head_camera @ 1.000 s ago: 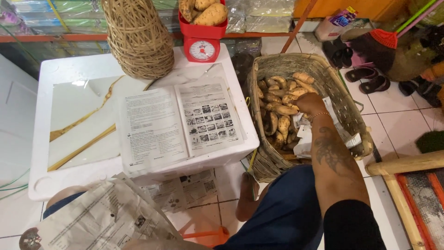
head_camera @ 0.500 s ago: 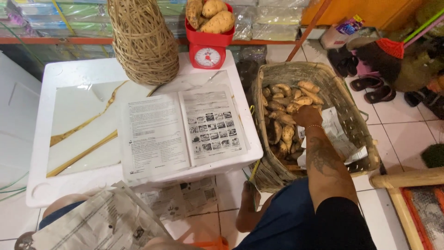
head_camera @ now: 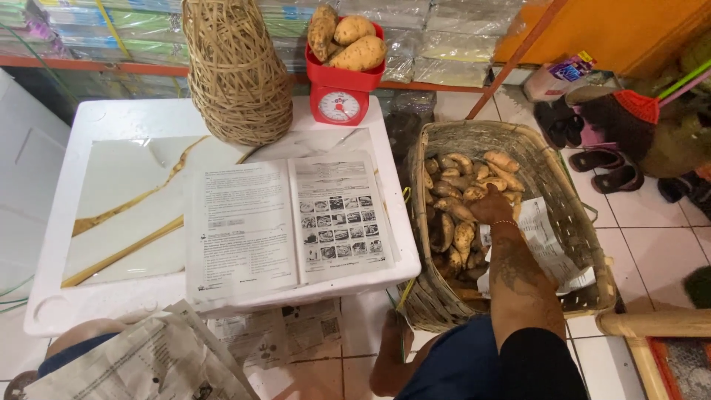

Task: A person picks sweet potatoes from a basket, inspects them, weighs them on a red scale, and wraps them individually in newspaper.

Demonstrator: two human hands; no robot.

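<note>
Reaching down into a woven basket (head_camera: 563, 192) on the tiled floor, the right hand (head_camera: 492, 207) rests among a heap of sweet potatoes (head_camera: 459, 200), its back toward the camera. Whether its fingers are apart or closed on a tuber cannot be told, since they are hidden under the hand and the pile. A thin bracelet sits at the wrist, and the forearm runs up from the lower right. Crumpled newspaper (head_camera: 544, 241) lines the basket just beside the hand, on the side away from the bench.

The left hand does not show in the head view.

Left of the basket stands a white foam box serving as a bench (head_camera: 96, 126), with an open newspaper (head_camera: 289, 218) spread across its near half. At its far edge stands a tall wicker cage-like basket (head_camera: 237, 70), and just beside that a red kitchen scale (head_camera: 341, 96) whose pan carries several sweet potatoes (head_camera: 348, 37). More newspaper sheets (head_camera: 148, 359) lie at the bottom left, across the person's lap, and sandals (head_camera: 611, 170) sit on the floor to the far right.
</note>
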